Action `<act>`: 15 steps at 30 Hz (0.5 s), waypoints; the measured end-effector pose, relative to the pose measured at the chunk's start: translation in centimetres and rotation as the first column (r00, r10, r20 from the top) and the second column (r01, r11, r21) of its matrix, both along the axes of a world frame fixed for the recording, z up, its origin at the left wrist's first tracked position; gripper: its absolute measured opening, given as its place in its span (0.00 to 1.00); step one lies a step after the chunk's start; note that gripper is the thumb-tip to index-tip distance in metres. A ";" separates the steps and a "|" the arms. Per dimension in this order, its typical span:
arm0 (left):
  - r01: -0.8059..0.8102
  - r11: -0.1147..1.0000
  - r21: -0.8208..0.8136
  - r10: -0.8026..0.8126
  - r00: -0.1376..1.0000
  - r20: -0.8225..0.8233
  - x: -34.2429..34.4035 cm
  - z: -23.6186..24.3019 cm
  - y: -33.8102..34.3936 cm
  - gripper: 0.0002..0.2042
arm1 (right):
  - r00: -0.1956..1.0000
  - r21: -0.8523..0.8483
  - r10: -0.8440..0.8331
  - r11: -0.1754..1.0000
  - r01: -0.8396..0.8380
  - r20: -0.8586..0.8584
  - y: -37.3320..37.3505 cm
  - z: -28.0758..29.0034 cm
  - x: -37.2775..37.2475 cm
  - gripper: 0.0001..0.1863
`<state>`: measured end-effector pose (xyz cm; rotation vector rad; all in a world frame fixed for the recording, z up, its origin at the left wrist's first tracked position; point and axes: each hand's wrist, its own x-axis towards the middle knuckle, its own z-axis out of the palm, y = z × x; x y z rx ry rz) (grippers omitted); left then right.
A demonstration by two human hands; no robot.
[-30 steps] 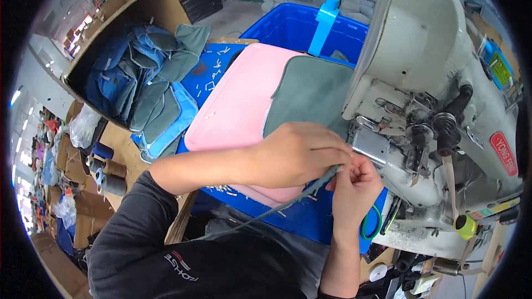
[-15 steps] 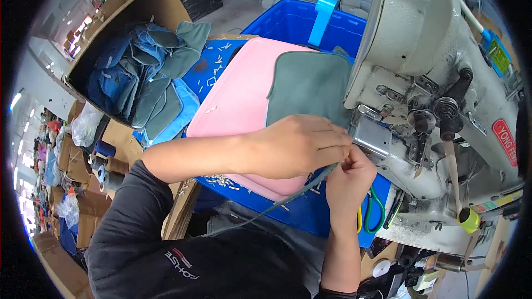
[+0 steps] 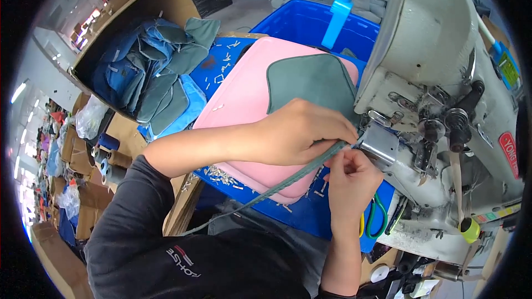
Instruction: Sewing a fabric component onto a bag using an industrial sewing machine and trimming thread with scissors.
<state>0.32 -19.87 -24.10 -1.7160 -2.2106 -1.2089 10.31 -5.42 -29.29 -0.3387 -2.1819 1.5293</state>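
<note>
"Step?"
"Looks like aligning strip [image 3: 288, 184] with cloth [image 3: 310, 80], at the pink board's [image 3: 235, 116] right edge"
"Grip?"
"Left hand [image 3: 299, 135] pinches strip; right hand [image 3: 354, 182], can't tell; next calls for steady alignment"

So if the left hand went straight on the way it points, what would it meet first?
The left hand would probably meet the shiny rectangular silver metal plate first, though depth is unclear.
</note>
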 end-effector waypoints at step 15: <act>0.031 0.999 -0.029 -0.039 0.951 -0.307 1.4 -0.8 0.6 0.20 | 0.995 -0.345 0.078 0.934 -0.095 -0.063 1.3 0.5 0.6 0.02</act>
